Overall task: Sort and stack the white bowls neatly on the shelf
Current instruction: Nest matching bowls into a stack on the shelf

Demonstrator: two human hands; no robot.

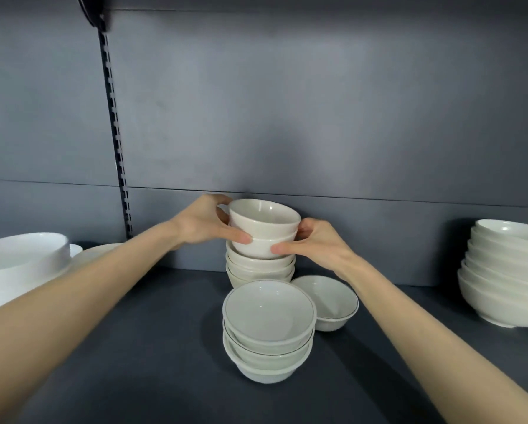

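Both hands grip two nested cream bowls (264, 224) at the top of a back stack (258, 267) against the shelf's rear wall. My left hand (209, 221) holds their left side and my right hand (313, 243) their right side. The pair tilts slightly and sits on or just above the stack; I cannot tell which. In front stands a stack of three white bowls with thin dark rims (269, 328). A single rimmed bowl (327, 301) rests beside it to the right.
A tall stack of larger white bowls (507, 276) stands at the right. Large white dishes (21, 261) sit at the left. The dark grey shelf (149, 347) has a slotted upright (115, 133) on its rear wall.
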